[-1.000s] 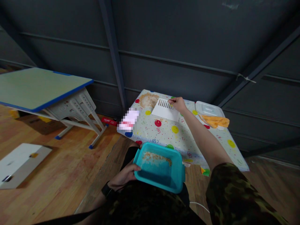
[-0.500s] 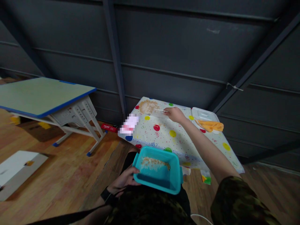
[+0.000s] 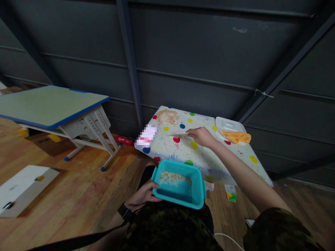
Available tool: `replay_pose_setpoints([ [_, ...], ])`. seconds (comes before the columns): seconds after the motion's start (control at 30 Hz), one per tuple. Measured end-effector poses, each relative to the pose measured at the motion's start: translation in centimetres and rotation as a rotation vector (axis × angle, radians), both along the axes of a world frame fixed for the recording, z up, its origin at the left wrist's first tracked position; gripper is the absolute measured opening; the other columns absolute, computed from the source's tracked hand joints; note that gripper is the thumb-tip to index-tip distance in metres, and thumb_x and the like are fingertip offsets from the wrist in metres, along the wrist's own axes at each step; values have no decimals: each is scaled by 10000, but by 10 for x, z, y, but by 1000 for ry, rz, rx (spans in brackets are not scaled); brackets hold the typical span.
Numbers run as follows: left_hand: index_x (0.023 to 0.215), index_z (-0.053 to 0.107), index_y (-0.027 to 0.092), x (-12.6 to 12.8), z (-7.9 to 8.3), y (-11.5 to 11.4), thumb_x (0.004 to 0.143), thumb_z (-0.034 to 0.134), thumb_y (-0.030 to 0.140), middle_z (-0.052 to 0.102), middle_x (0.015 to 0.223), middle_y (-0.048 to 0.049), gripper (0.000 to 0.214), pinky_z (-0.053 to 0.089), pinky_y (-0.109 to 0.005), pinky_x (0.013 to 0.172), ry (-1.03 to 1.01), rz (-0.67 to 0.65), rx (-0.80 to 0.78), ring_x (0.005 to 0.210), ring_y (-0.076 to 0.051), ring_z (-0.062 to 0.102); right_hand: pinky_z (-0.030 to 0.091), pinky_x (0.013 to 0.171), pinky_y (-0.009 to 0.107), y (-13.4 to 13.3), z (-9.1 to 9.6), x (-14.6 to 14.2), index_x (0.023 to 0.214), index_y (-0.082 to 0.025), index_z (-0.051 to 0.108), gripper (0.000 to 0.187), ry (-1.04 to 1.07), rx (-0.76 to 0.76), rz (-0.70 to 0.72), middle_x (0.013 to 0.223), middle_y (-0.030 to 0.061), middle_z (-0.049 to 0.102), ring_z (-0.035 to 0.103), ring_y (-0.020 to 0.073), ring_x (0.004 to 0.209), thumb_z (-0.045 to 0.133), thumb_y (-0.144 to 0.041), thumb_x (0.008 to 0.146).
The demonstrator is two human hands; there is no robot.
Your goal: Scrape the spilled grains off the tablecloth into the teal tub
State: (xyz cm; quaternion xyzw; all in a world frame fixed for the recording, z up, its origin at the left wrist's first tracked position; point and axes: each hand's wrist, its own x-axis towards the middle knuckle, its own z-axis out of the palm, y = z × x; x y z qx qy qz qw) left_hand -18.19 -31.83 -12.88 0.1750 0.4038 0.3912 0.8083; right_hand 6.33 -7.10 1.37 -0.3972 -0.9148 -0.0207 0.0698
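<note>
My left hand grips the near left rim of a turquoise plastic tub held below the table's front edge; a strip of grain lies inside it. My right hand reaches over the balloon-print tablecloth and pinches a flat white slotted scraper, seen edge-on and held level just above the cloth. A heap of grain lies on the cloth at the far left corner, beyond the scraper.
A white lidded container with an orange cloth on it stands at the table's back right. A blue-edged desk stands to the left. A white board lies on the wooden floor. A dark wall runs behind.
My right hand has drawn the scraper back from the grain heap toward the table's middle, turning it from face-up to edge-on. The tub stays in my left hand.
</note>
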Motion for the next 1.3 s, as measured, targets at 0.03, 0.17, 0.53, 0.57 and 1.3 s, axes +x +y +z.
replay_pose_setpoints([
  [0.03, 1303, 559, 95, 0, 0, 0, 847, 580, 276, 733, 1180, -138, 492, 545, -373, 929, 10, 2, 12, 1028, -251, 706, 441, 757, 285, -3, -1, 2, 1126, -259, 724, 325, -3, 6, 2, 972, 59, 764, 693, 211, 840, 487, -216, 909],
  [0.17, 1320, 544, 108, 1, 3, 0, 852, 573, 281, 719, 1213, -140, 501, 545, -386, 930, 20, -14, 16, 1054, -259, 697, 452, 760, 277, -10, -4, 11, 1120, -252, 732, 323, 26, 5, 27, 983, 50, 765, 698, 200, 846, 513, -186, 892],
  [0.53, 1308, 552, 108, -2, -1, 2, 843, 600, 297, 708, 1234, -150, 504, 545, -430, 954, 52, -12, 31, 1071, -275, 692, 489, 943, 325, -5, -4, 31, 1061, -265, 761, 307, 327, -34, 117, 1091, 30, 742, 680, 200, 1036, 539, -149, 884],
  [0.57, 1314, 547, 111, -2, -2, 2, 843, 599, 297, 704, 1242, -149, 510, 543, -433, 959, 55, -10, 36, 1077, -275, 690, 485, 965, 335, -5, -5, 30, 1058, -269, 762, 308, 346, -41, 143, 1102, 29, 738, 668, 201, 1064, 544, -145, 879],
  [1.3, 1361, 489, 138, 1, 7, 1, 835, 618, 283, 655, 1324, -147, 560, 554, -450, 945, 74, -1, 53, 1125, -302, 671, 475, 850, 339, -3, 21, 46, 1168, -231, 721, 326, 239, 65, -208, 1055, 72, 748, 680, 266, 977, 540, -306, 907],
])
